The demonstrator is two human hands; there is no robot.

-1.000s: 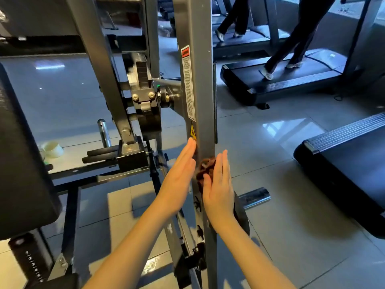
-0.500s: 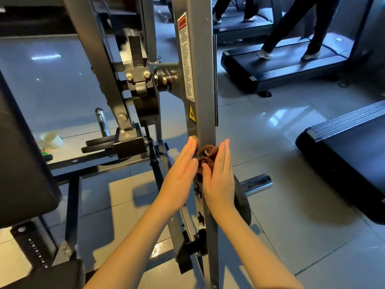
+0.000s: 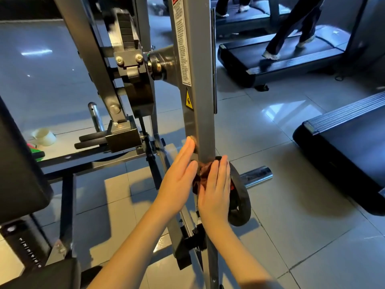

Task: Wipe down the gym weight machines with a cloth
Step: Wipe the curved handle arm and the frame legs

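Rust-brown cloth (image 3: 201,177) is sitting bunched btwn the two hands, low-centre in view, pressing against the near face of the grey upright post (image 3: 200,122). The right hand (image 3: 214,195) is lying flat over the cloth from its 3 o'clock side, fingers straight & together, pushing it onto the post; can't tell what the thumb is doing under the fabric. The left hand (image 3: 177,184) is resting flat on the post's 9 o'clock face, fingers straight & together, tips pointing to 12 o'clock, gripping nothing. Both forearms are coming in from 6 o'clock.

Just behind the right hand, at its 3 o'clock, a black weight plate (image 3: 241,201) is standing on edge, w/ a chrome peg (image 3: 257,176) sticking out toward 3 o'clock. A black pad (image 3: 18,163) is filling the 9 o'clock edge of view.

Higher on the post, at 12 o'clock from the hands, a yellow warning triangle (image 3: 189,101) & a long white text label (image 3: 183,49) are showing. A bolted pivot hub (image 3: 160,65) is joining the post from 11 o'clock. A white tape roll (image 3: 44,137) is lying low at 9 o'clock, beyond the machine's bars.

Glossy grey floor tiles (image 3: 291,236) are spreading to the right. A dark treadmill deck (image 3: 343,155) is sitting at 3 o'clock; farther off at 1 o'clock, a person's legs (image 3: 291,28) in dark trousers & pale shoes are walking on another treadmill (image 3: 270,67).
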